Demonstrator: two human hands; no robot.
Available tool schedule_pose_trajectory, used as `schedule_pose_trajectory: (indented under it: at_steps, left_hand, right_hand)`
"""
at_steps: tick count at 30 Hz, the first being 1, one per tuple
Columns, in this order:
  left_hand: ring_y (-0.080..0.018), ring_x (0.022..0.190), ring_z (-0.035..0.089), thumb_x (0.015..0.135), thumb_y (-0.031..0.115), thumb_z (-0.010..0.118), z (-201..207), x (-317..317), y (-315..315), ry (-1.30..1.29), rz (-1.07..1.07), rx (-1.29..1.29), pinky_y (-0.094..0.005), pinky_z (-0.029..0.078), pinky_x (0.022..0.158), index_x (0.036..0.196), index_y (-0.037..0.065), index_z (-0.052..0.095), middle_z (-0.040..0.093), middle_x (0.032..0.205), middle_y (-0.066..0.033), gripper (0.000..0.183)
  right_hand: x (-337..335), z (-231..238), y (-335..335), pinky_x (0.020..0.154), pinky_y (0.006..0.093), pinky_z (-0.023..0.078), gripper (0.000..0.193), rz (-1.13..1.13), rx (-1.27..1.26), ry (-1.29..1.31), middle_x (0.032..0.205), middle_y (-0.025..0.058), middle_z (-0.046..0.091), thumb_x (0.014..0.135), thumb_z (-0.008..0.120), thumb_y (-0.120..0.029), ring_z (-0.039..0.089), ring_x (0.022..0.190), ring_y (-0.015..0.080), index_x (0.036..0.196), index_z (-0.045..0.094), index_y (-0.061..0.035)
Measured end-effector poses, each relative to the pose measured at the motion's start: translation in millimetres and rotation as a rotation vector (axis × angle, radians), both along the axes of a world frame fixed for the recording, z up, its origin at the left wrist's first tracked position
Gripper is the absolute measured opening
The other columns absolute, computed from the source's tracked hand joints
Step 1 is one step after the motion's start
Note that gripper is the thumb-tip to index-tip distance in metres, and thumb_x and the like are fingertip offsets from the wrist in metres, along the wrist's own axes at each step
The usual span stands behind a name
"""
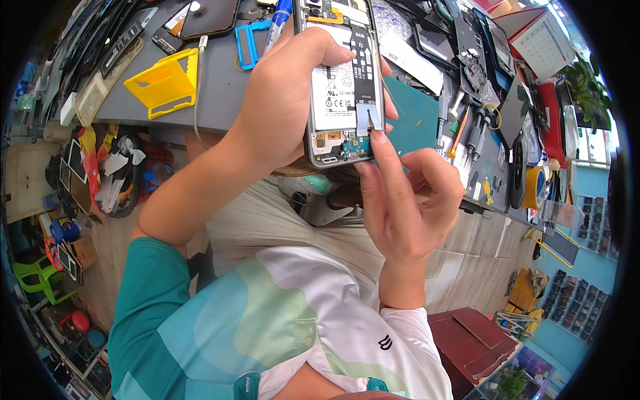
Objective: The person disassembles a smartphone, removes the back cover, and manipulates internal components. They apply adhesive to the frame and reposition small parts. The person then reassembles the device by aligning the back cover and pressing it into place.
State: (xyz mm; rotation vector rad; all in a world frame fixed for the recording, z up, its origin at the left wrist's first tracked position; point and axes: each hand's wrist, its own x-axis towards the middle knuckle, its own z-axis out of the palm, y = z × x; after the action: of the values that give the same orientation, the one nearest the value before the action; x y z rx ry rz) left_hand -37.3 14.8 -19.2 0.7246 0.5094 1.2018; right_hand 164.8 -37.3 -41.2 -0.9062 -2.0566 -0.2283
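An opened smartphone [331, 93] is held up over the front edge of the desk, its back cover off. Inside it show a white battery [330, 110], a black flex cable running along the battery, and a small blue-green circuit board [358, 146] at the lower end. My left hand [283, 87] wraps round the phone from the left, thumb lying across the battery, other fingertips showing at the right edge. My right hand [407, 200] touches the lower right corner with its index fingertip, near the flex cable's end. Its thumb is close by under the corner; I see nothing held between them.
On the desk [223, 93] lie a yellow plastic phone stand [167, 83], a blue plastic frame [251, 45], a white cable and a dark phone [209, 17]. A green mat [413, 117], screwdrivers [477, 133] and piled phone parts are at the right. A maroon box [472, 347] stands on the floor.
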Motion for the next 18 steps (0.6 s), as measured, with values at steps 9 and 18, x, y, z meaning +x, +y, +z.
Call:
schedule_pose_trajectory:
  at_steps: [9,18]
  left_hand:
    - [-0.0369,0.093,0.076,0.1,0.031,0.042,-1.8,-1.3,0.3,-0.056,-0.016,-0.028,-0.0432,0.065,0.086,0.128,-0.014,0.06,0.073,0.105,-0.0341,0.056]
    - [-0.0364,0.091,0.076,0.1,0.031,0.041,-0.3,0.3,1.0,-0.023,0.012,-0.009,-0.043,0.064,0.086,0.126,-0.014,0.06,0.073,0.104,-0.0344,0.056]
  right_hand:
    - [-4.6,2.4,6.8,0.08,0.033,0.053,0.039,0.009,0.138,-0.047,0.124,0.0069,0.07,0.08,0.089,-0.006,0.061,0.098,0.022,0.119,0.084,-0.0049]
    - [-5.9,3.0,7.9,0.073,0.0311,0.054,0.04,0.007,0.124,-0.033,0.116,0.0067,0.079,0.071,0.089,-0.003,0.063,0.092,0.0219,0.109,0.082,0.0039]
